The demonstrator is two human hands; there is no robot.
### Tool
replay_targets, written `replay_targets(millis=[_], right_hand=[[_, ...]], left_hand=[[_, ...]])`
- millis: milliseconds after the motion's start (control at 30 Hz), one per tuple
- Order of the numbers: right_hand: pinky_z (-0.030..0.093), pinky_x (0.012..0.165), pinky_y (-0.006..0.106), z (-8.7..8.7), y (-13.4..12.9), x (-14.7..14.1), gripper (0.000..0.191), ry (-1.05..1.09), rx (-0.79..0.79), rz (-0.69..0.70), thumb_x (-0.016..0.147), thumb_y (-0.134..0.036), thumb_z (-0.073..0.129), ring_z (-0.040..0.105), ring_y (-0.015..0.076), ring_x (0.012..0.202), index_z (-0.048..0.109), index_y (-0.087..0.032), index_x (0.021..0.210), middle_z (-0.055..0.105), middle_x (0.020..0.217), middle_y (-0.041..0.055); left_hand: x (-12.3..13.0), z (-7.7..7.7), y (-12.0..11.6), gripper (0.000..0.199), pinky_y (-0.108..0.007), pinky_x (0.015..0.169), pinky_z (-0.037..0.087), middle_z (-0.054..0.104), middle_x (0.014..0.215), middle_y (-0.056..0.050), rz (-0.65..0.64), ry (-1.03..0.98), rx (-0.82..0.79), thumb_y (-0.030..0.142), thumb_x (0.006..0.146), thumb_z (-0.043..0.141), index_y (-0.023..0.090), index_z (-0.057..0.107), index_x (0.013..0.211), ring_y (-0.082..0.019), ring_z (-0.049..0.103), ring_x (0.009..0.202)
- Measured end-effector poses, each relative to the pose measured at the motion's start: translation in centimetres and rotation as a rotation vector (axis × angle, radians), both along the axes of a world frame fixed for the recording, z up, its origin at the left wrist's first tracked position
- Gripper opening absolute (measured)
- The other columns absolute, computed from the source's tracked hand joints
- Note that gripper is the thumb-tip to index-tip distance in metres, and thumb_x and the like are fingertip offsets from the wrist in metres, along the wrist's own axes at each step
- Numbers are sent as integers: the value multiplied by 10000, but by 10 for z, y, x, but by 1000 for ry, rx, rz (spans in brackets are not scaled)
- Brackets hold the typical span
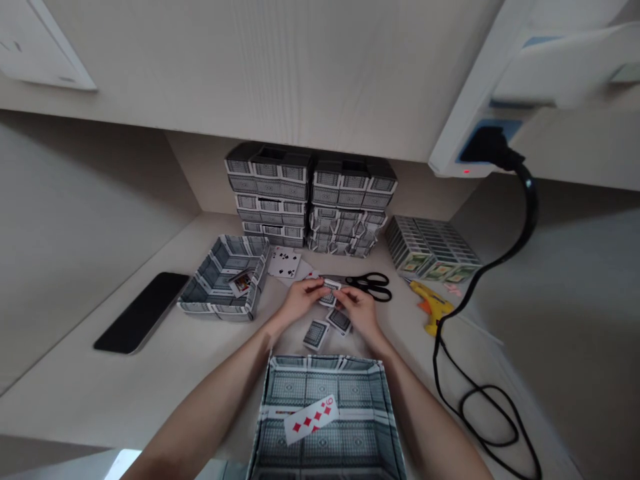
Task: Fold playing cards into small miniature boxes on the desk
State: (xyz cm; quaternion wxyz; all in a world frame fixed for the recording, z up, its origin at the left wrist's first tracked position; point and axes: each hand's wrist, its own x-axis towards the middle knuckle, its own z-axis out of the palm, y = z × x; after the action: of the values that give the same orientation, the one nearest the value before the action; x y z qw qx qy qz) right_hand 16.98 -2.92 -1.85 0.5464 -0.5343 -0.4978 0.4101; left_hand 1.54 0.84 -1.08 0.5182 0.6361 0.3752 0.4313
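Between my two hands, near the middle of the view, is a small folded playing card [329, 293]. My left hand [303, 298] pinches its left side, and my right hand [359, 308] has fingers on its right side. Just below lie two more folded cards, one [316, 335] nearer me and one [339, 321] beside my right hand. A box made of patterned cards [357, 417] stands close to me between my forearms, with a nine of diamonds piece [313, 420] in it. Black scissors [373, 285] and flat loose cards [285, 262] lie beyond my hands.
Card-made boxes [273, 190] are stacked at the back, with another stack [350, 200] beside them. An open card box [225, 277] and a phone [143, 313] lie left. Right are packed decks [433, 247], a yellow glue gun [434, 303] and a black cable [525, 227]. A shelf edge overhangs.
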Motion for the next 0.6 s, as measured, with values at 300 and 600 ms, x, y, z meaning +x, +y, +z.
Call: replay_targets(millis=[300, 600], right_hand=[[409, 445, 229, 0, -1, -1, 250, -61, 6, 19, 665, -433, 626, 512, 126, 463, 614, -188, 617, 561, 502, -15], [403, 469, 233, -2, 0, 1, 263, -89, 13, 41, 673, -438, 619, 503, 125, 477, 623, -182, 611, 565, 506, -10]], left_hand=[[2, -1, -1, 245, -269, 717, 440, 673, 790, -35, 37, 47, 51, 366, 686, 625, 155, 696, 788, -159, 571, 736], [1, -2, 0, 238, -269, 717, 437, 676, 801, -39, 43, 60, 42, 348, 678, 634, 156, 697, 805, -160, 574, 739]])
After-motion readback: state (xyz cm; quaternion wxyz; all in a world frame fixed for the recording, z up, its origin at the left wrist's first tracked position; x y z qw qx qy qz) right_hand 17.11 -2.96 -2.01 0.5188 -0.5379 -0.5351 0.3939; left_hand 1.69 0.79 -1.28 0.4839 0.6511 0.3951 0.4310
